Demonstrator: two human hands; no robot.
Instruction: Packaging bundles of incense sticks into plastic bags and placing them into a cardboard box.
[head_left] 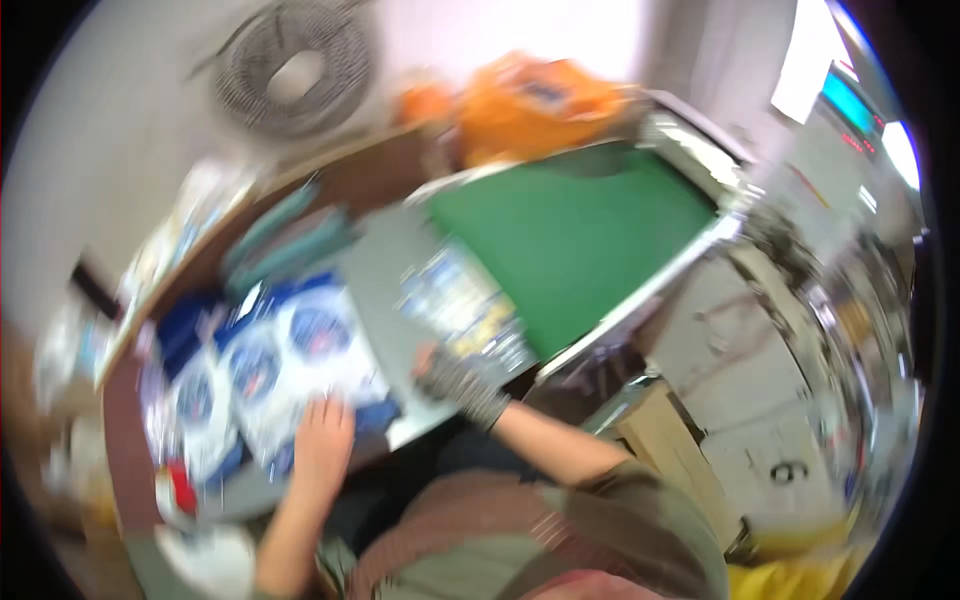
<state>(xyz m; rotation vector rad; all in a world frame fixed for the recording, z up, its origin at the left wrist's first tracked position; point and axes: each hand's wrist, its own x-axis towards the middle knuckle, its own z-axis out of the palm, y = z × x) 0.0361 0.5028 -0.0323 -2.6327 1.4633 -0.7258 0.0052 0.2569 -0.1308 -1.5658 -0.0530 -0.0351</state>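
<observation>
At eight o'clock from the view's centre, the bare left hand has its fingers extended and unclenched, with no object enclosed, their tips over the near edge of flat white packages with round blue prints. Between six and seven o'clock, the right hand in a grey knit glove has loosely bent fingers, blurred, so I cannot tell whether they grip the clear, yellow-and-blue printed plastic packet just beside them at twelve o'clock. A flat green work surface lies at two o'clock.
</observation>
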